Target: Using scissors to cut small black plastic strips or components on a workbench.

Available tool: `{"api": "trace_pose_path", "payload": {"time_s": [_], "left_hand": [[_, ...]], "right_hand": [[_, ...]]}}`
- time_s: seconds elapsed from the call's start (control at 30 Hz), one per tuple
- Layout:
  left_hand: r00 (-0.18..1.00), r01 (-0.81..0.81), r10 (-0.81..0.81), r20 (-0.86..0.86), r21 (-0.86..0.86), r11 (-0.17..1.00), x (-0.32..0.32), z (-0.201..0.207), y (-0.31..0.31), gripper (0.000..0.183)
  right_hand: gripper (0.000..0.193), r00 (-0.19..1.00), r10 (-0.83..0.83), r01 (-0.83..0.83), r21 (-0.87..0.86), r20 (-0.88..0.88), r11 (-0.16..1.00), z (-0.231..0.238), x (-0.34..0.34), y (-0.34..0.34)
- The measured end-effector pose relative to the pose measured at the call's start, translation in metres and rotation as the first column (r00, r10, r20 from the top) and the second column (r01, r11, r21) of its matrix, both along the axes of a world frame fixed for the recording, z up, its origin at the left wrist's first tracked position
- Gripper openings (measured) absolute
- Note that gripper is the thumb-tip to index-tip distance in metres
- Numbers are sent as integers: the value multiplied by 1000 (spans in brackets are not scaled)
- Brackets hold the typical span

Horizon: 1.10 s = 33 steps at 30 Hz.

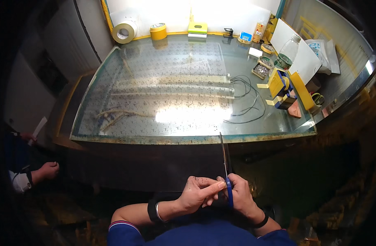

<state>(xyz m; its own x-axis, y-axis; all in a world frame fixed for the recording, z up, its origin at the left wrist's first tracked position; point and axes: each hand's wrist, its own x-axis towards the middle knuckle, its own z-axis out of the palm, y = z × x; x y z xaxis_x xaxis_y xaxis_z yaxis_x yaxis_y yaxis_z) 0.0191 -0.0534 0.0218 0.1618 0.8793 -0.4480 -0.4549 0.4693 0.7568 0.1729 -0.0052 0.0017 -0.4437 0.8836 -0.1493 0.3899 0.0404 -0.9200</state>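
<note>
We saw a wide glass-topped table [114, 123] filling the upper half of the view, its surface printed with fine dark marks and glaring white near the middle. Two long pale strips [171, 85] lay across it, with thin black wires [247, 100] looping off their right ends. Along the far edge stood a large roll of tape [124, 31] and a smaller yellow roll [158, 31]; at the right side sat a clear plastic bottle [287, 52], a yellow and blue tape dispenser [281, 88] and small tins of parts [261, 69]. At the far left, low down, another person's hand [48, 170] rested well apart from the work.

Below the table's near edge, our own two hands met just beside each other. The right hand [242, 194] was closed around the blue handle of a pair of scissors [226, 164], whose blades pointed up toward the table edge and looked closed, though the view was too dim to be sure. The left hand [198, 192] pinched a small clear sheet [200, 182] speckled with dark dots, its fingertips touching the scissors' handle.
</note>
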Motion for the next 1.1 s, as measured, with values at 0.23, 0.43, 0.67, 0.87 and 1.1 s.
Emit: {"api": "trace_pose_path", "payload": {"time_s": [0.23, 0.43, 0.67, 0.87, 1.1], "left_hand": [[1000, 6, -6, 4, 15, 1000, -3, 0, 2, 21], [1000, 27, -27, -4, -3, 1000, 1, -2, -3, 19], [999, 35, -35, 4, 9, 999, 0, -6, -3, 20], [998, 58, -58, 1, 4, 998, 2, -4, -5, 20], [998, 64, -64, -16, -1, 998, 2, -3, -5, 20]], "right_hand": [[35, 1000, -13, 13, 48, 5, 999, 7, -7, 3], [37, 998, -52, 51, -27, -31, 998, 3, -7, 5], [39, 998, -61, 59, -85, -11, 995, 5, -9, 6], [37, 998, -64, 64, 5, -18, 998, -2, -11, 11], [38, 998, -56, 55, 78, 6, 995, 3, -15, 18]]}}
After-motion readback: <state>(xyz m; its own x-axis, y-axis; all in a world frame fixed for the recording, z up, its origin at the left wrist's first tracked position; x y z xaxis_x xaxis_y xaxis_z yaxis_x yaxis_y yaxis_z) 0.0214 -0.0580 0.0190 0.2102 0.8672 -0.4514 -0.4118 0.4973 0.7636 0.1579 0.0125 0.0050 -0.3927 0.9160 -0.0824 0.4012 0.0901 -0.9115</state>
